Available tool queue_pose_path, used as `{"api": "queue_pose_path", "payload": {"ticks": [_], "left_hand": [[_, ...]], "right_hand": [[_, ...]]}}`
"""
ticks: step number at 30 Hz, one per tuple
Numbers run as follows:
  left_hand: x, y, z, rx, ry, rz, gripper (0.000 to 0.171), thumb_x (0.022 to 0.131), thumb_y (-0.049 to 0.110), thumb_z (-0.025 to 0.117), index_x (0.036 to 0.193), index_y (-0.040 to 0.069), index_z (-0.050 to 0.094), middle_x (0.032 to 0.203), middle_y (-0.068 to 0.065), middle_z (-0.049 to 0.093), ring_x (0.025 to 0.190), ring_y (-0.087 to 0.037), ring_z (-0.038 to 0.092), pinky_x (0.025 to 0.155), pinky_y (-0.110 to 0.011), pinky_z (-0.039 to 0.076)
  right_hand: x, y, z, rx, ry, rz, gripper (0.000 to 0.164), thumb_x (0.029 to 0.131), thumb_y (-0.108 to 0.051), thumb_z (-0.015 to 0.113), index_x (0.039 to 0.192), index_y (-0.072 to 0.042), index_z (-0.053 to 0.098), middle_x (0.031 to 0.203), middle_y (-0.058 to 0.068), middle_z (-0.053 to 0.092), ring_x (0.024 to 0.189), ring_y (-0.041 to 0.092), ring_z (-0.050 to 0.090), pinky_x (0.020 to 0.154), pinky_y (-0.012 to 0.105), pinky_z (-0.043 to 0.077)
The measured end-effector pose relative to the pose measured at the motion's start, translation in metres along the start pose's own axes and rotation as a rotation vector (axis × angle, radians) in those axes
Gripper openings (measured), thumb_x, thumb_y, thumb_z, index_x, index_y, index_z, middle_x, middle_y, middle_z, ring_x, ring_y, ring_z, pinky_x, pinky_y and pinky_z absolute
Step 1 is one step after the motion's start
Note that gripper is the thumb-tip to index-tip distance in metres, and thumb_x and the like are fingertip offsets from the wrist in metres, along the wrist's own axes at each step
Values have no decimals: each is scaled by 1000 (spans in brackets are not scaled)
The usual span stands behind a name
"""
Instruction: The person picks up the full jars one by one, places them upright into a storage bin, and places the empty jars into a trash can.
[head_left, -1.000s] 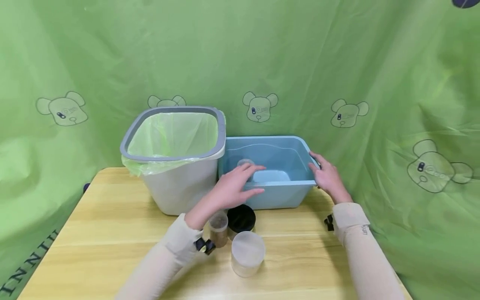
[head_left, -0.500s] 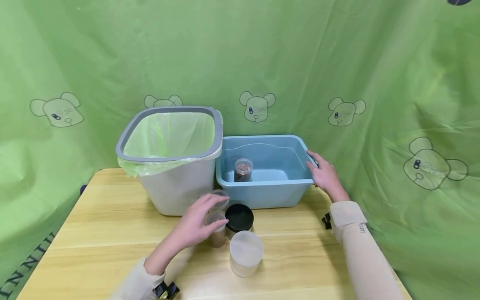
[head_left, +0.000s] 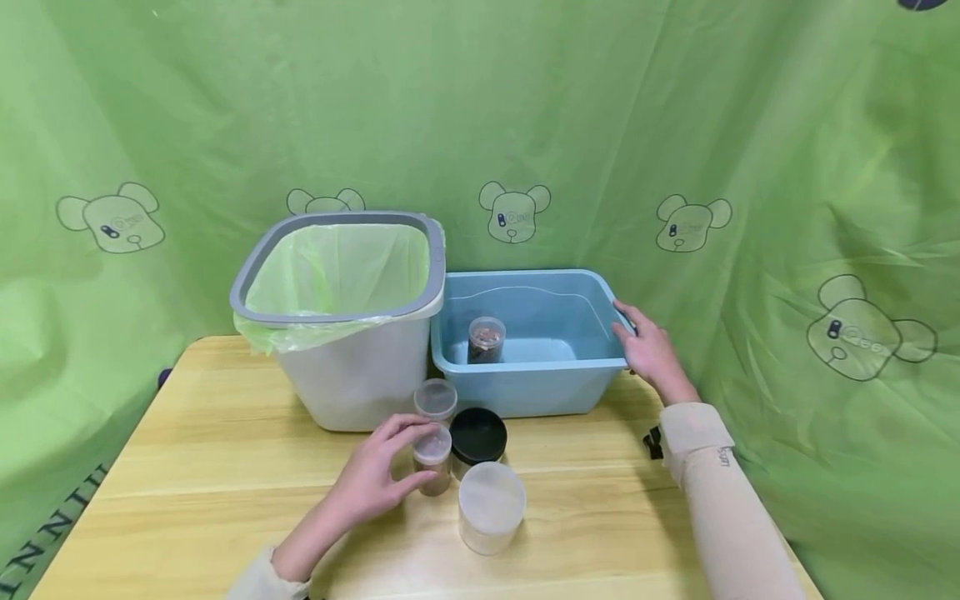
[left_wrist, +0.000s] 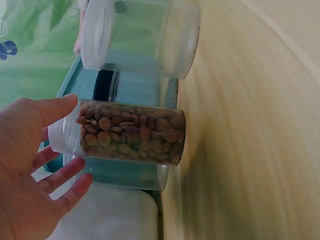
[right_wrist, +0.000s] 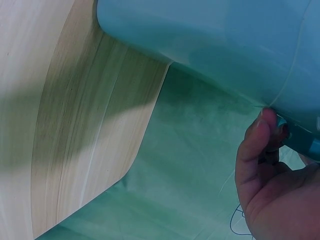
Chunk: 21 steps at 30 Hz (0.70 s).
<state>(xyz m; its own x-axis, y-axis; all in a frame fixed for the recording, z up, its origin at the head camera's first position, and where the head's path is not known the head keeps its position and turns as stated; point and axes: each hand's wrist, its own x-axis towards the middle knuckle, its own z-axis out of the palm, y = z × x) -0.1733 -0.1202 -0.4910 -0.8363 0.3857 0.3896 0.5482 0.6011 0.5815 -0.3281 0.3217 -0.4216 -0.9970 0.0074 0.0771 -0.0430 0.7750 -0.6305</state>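
Observation:
My left hand (head_left: 375,479) is at a clear plastic jar of almonds (head_left: 432,458), its thumb and fingers spread on either side of the white lid. In the left wrist view the thumb (left_wrist: 62,107) lies right at the lid's edge of the almond jar (left_wrist: 132,132), and the other fingers reach past the lid without curling round it. My right hand (head_left: 654,354) grips the right end rim of a blue plastic tub (head_left: 540,387); the right wrist view shows its fingers bent at the rim of the tub (right_wrist: 210,55). Inside the tub stands a jar with reddish-brown contents (head_left: 486,340).
Close around the almond jar stand a clear-lidded jar (head_left: 436,398), a black-lidded jar (head_left: 478,435) and a wide frosted-lidded jar (head_left: 492,508). A lined grey-white bin (head_left: 367,367) stands left of the tub. Behind the wooden table (head_left: 195,467) hangs a green cloth (head_left: 600,117).
My left hand has come out from over the tub and moved down and left to the almond jar, uncovering the jar in the tub. My right hand stays on the tub's rim.

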Motion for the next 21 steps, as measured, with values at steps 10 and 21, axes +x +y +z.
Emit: {"api": "queue_pose_path", "payload": {"ticks": [10, 21], "left_hand": [[-2, 0, 11, 3, 47, -28, 64, 80, 25, 90, 139, 23, 65, 126, 2, 64, 109, -16, 68, 92, -40, 59], [-4, -1, 13, -14, 50, -13, 62, 83, 22, 87, 140, 19, 64, 122, 3, 64, 106, -12, 67, 89, -36, 59]], "right_hand": [[1, 0, 0, 9, -1, 0, 58, 111, -37, 39, 166, -26, 24, 155, 37, 39, 65, 26, 60, 55, 36, 52], [0, 1, 1, 8, 4, 0, 58, 111, -37, 39, 166, -25, 24, 156, 36, 39, 66, 26, 60, 55, 37, 52]]}}
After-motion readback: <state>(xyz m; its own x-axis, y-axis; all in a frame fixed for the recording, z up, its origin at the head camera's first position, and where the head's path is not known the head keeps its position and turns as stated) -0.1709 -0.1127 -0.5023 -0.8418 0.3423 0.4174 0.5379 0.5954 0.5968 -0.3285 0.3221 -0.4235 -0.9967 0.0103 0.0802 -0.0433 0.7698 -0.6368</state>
